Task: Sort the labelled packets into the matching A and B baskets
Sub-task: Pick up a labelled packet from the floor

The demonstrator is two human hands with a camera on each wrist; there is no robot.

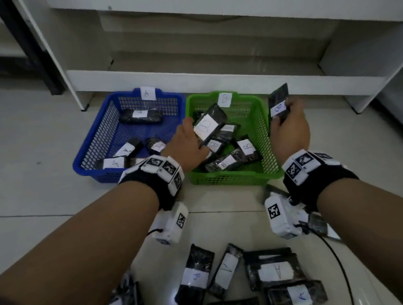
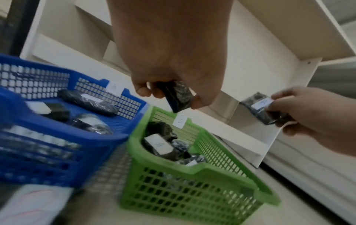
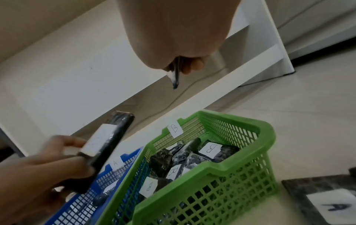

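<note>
A blue basket [image 1: 96,142] tagged A and a green basket [image 1: 262,131] tagged B stand side by side on the floor, each with several black labelled packets inside. My left hand [image 1: 187,144] holds a black packet marked B [image 1: 209,124] above the green basket [image 2: 192,190]; the same packet [image 2: 178,97] shows pinched in the left wrist view. My right hand [image 1: 289,129] pinches another packet marked B [image 1: 278,105] just beyond the green basket's right rim, seen edge-on [image 3: 175,76] in the right wrist view.
Several loose packets marked A or B [image 1: 278,271] lie on the tiled floor near me. A white shelf unit [image 1: 213,77] stands right behind the baskets. A black cable [image 1: 339,262] runs along the floor at the right.
</note>
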